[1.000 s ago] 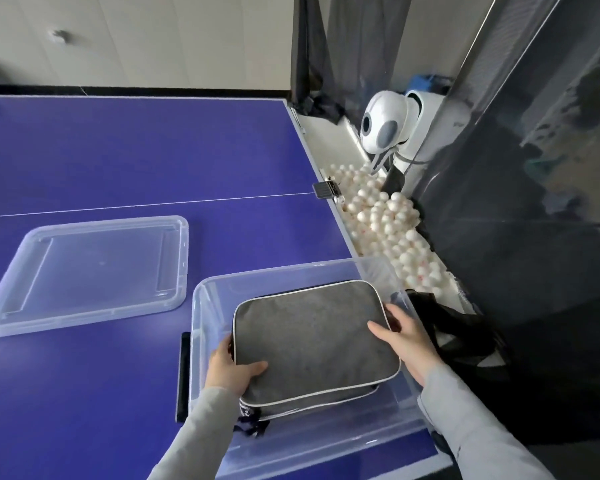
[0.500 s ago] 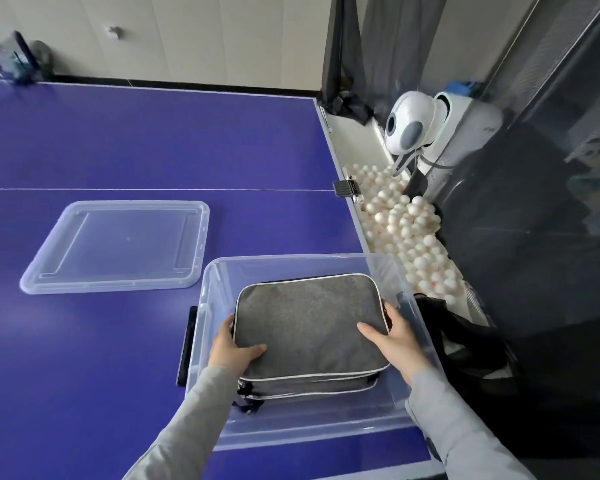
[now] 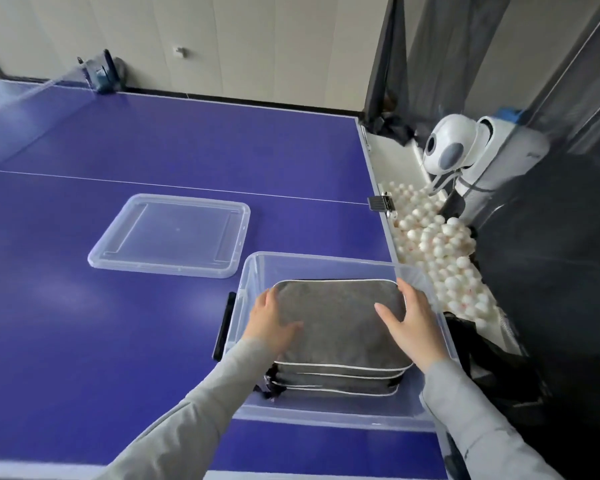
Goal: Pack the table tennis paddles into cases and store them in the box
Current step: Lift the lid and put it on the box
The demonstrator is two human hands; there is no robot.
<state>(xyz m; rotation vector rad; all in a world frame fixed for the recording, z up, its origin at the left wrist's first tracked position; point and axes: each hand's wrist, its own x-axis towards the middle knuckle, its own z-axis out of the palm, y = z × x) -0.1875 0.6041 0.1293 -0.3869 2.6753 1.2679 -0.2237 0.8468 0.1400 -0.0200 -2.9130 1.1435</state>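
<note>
Inside box (image 3: 326, 261), both hands flat on case (image 3: 336, 320).

No text readable — none at all

White balls (image 3: 440, 251) lay heaped in a trough beside the blue counter (image 3: 118, 161), below a white ball machine (image 3: 465, 150) and dark netting (image 3: 551, 254).

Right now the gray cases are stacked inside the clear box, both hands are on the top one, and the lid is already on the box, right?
Not quite. The lid is not on the clear box; the head view shows it lying flat on the blue table, to the box's left. The rest holds: the gray cases are stacked inside, with the left hand and right hand on the top one.
</note>
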